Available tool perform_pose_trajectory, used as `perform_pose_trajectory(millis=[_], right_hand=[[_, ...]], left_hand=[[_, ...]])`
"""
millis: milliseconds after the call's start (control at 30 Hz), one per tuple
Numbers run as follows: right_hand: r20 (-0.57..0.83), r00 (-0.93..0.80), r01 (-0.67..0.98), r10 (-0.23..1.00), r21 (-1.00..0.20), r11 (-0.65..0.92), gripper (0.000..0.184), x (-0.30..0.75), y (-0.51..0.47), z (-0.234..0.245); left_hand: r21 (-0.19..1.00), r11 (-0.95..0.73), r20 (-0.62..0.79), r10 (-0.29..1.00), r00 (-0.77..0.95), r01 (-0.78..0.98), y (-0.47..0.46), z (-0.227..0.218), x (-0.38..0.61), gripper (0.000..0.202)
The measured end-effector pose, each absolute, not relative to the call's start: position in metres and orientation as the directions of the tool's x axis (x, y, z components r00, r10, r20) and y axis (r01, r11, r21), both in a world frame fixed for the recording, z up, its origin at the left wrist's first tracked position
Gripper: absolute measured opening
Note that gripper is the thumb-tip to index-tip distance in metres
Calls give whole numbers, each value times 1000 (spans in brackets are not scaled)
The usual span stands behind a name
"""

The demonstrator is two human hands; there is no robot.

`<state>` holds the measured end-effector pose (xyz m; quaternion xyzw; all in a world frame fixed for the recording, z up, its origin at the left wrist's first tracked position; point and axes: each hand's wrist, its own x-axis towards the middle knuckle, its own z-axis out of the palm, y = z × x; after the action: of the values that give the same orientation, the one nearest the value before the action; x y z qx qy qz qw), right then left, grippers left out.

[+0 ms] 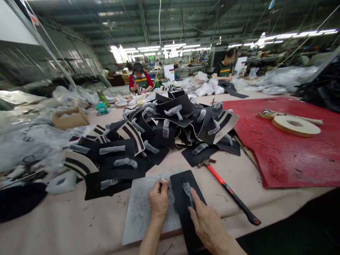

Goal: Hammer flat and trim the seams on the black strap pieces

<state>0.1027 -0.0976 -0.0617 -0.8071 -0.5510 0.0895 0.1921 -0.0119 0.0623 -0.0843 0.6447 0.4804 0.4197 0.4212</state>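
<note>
A black cut piece (pixel 186 202) lies on a grey scuffed work board (pixel 140 209) at the near table edge. My right hand (pixel 205 223) rests on it, index finger pressing a strip of clear tape (pixel 187 189) onto its surface. My left hand (pixel 158 200) is closed in a pinch just left of the piece, holding a small scrap of clear tape (pixel 162 180) between thumb and fingers. Behind them spreads a big heap of black and cream pieces (pixel 159 134), each with a clear strip stuck on.
A hammer (pixel 228 191) with a red and black handle lies right of the board. A red mat (pixel 287 148) carries a tape roll (pixel 296 125). Plastic bags and a cardboard box (pixel 70 118) crowd the left. Two people work at the far end.
</note>
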Motion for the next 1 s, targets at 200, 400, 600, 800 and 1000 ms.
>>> perform_pose_trajectory(millis=[200,400,600,800,1000], right_hand=[[-136,372,821,918,-412,-394,51,100,-93,-41],[-234,395,776,888,-432,-459,47,93,-91,-39],[-157,395,789,905,-447,-422,44,97,-93,-47],[-132,380,798,916,-454,-396,42,101,-91,-48],[-186,375,776,908,-473,-417,43,99,-89,-48]], left_hand=[[983,-156,118,944,309,101,69,-69,20,27],[995,-97,70,892,446,39,73,-76,47,24],[995,-91,55,868,494,50,70,-78,42,24],[981,-155,73,849,523,115,67,-69,44,20],[968,-201,90,839,537,152,66,-72,46,18]])
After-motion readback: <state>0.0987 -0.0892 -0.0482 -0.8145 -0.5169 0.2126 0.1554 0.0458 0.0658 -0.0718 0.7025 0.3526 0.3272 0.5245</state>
